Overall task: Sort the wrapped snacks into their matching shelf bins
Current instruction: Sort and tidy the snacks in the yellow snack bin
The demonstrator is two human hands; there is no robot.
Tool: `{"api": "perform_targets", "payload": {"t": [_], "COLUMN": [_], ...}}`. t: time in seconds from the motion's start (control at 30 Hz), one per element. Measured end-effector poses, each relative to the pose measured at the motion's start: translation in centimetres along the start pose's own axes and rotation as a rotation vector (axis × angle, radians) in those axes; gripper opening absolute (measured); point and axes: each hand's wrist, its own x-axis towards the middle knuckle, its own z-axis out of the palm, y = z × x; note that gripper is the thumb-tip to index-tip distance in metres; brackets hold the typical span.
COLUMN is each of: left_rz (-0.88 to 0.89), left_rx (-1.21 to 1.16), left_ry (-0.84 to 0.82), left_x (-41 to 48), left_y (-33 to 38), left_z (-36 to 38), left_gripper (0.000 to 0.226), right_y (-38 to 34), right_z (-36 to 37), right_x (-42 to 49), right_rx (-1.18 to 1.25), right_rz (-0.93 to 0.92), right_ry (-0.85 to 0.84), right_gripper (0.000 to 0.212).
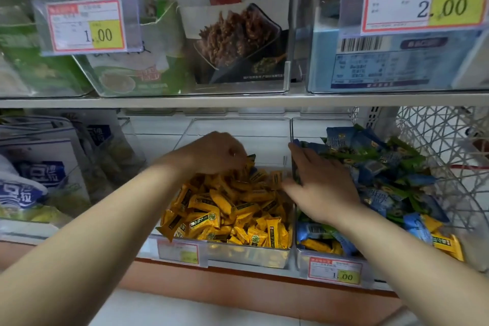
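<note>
Grip check: left hand (219, 152) curls narrow, seemingly pinching yellow snacks (225, 209); right hand (321, 188) lies wide and flat.
Clear middle bin (264, 137) holds the yellow pile; the neighbouring bin (317, 130) holds blue and green snacks (383, 167) under the right palm, with stray yellow ones (317, 245) at its front. Best lift those strays singly by a wrapper end and drop them into the middle bin.

Store shelving seen from the front. A pale shelf board (238, 100) crosses the view; price tags (87, 26) marked 1.00 and 2.00 hang above it. A white lattice basket (447, 137) stands at lower right, an orange-brown base strip (238, 282) runs below, and pale floor (211, 311) lies beneath.
</note>
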Motion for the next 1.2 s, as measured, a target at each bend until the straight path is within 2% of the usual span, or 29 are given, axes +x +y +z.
{"api": "perform_targets", "payload": {"t": [0.07, 0.13, 0.33, 0.43, 0.5, 0.57, 0.7, 0.87, 0.97, 1.1, 1.2], "left_rz": [-0.017, -0.063, -0.16, -0.155, -0.136, -0.101, -0.086, -0.066, -0.096, -0.093, -0.078], "left_rx": [0.006, 0.032, 0.238, 0.287, 0.272, 0.183, -0.159, -0.294, -0.474, -0.704, -0.883], "left_ry": [0.105, 0.107, -0.103, -0.177, -0.153, -0.108, 0.062, 0.276, 0.376, 0.497, 0.528], "left_x": [3.0, 5.5, 8.9, 9.1, 9.0, 8.7, 7.0, 4.0, 1.4, -1.8, -3.6], "left_y": [-0.2, -0.7, -2.4, -3.0, -3.2, -3.6, -3.8, -2.8, -2.0, 0.5, 2.6], "left_z": [1.3, 3.3, 6.8, 7.3, 7.5, 7.6, 6.5, 4.3, 3.2, 2.6, 2.7], "left_gripper": [0.024, 0.031, 0.065, 0.053, 0.048, 0.043, 0.031, 0.023, 0.017, 0.011, 0.013], "right_y": [0.0, 0.1, 0.3, 0.4, 0.4, 0.5, 0.5, 0.4, 0.2, -0.4, -1.9], "right_z": [0.1, 0.1, 0.2, 0.2, 0.2, 0.3, 0.3, 0.1, -0.2, -1.2, -1.8], "right_x": [0.0, 0.1, 0.2, 0.1, 0.1, 0.1, 0.3, 0.2, 0.1, -0.2, -0.5], "right_rx": [0.004, 0.004, 0.005, 0.01, 0.013, 0.023, 0.026, 0.035, 0.016, -0.101, 0.058], "right_rz": [-0.004, -0.004, -0.02, -0.028, -0.032, -0.037, -0.031, -0.019, -0.001, -0.086, -0.184], "right_ry": [0.009, 0.015, 0.015, 0.021, 0.024, 0.025, 0.027, 0.002, -0.005, 0.181, 0.253], "right_gripper": [0.082, 0.082, 0.081, 0.079, 0.079, 0.077, 0.076, 0.081, 0.082, 0.076, 0.073]}}
